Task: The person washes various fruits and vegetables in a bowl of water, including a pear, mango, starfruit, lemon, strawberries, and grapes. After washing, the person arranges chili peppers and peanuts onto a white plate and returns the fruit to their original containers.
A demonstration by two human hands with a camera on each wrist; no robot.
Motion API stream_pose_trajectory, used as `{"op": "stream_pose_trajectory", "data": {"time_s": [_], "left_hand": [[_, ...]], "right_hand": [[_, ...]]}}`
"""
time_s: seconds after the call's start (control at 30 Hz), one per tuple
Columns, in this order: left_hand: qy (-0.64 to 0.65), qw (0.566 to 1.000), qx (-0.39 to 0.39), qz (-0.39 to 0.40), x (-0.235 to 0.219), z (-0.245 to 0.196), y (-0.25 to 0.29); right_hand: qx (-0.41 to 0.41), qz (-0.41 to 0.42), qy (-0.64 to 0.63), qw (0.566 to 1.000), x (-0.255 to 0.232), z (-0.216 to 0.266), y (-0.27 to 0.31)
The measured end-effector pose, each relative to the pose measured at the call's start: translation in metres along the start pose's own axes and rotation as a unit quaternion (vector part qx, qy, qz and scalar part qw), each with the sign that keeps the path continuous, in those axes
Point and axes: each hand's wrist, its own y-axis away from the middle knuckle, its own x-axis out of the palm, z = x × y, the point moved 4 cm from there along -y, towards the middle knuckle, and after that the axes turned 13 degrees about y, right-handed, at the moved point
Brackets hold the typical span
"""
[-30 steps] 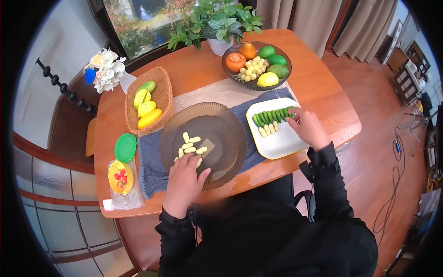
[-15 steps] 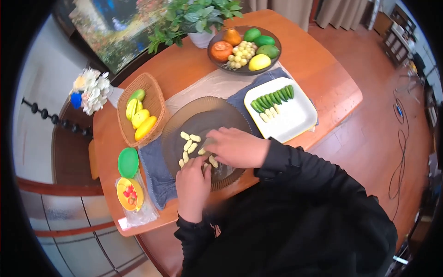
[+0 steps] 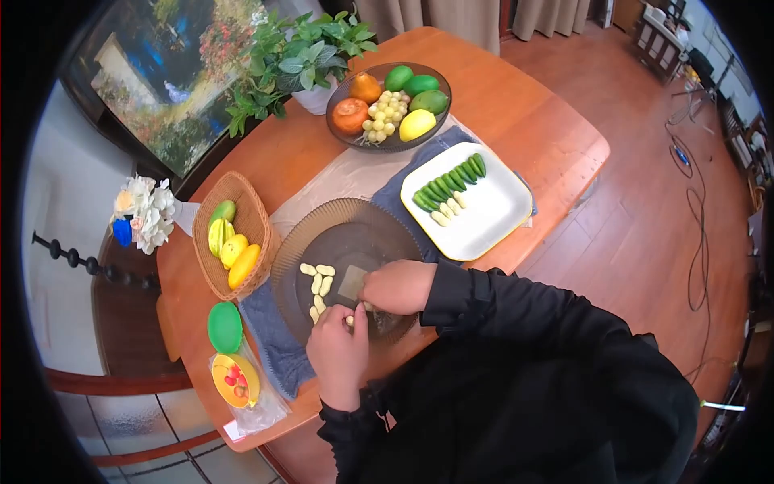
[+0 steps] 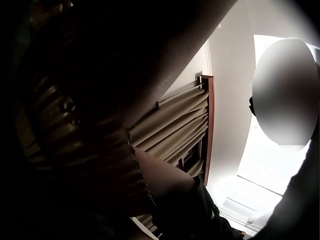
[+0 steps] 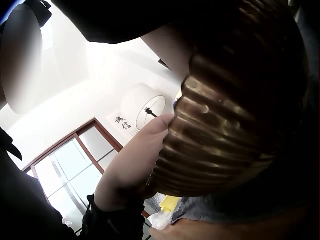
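Note:
In the head view my left hand [image 3: 339, 355] is at the near edge of a dark ribbed glass plate [image 3: 290, 234], pinching a peanut [image 3: 350, 321] between thumb and forefinger. My right hand [image 3: 399, 286] reaches over the plate from the right, its fingers curled down close to the left fingertips. A pale peanut [image 3: 369, 306] shows at its fingertips, mostly hidden. Several loose peanuts [image 3: 326, 285] lie left of the hands on the plate. A white tray [image 3: 492, 206] holds a row of small green cucumber-like pieces [image 3: 451, 182] and a shorter row of peanuts [image 3: 447, 209].
Behind the plate stand a wicker basket [image 3: 258, 214] of yellow and green fruit and a dark bowl [image 3: 343, 129] of mixed fruit. A yellow bowl [image 3: 251, 377] with red items and a green lid [image 3: 225, 327] sit at the left edge. A blue cloth [image 3: 274, 335] lies under the plate.
My right hand has come from the tray to the plate, beside the left hand. The left hand now holds a peanut. The head view has turned, shifting the table.

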Motion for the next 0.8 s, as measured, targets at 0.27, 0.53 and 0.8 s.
{"op": "stream_pose_trajectory", "data": {"time_s": [0.27, 0.53, 0.8], "left_hand": [[0.006, 1.0, -0.006, 0.008, -0.007, 0.001, 0.004], [0.091, 0.996, -0.02, -0.009, -0.011, 0.005, 0.006], [0.107, 0.993, -0.038, -0.027, -0.011, 0.006, 0.005]], "right_hand": [[0.026, -0.043, 0.023, 0.998, -0.025, 0.007, 0.015], [0.057, -0.092, 0.024, 0.994, -0.026, 0.015, 0.011], [-0.011, -0.093, 0.0, 0.996, -0.036, 0.017, 0.012]]}}
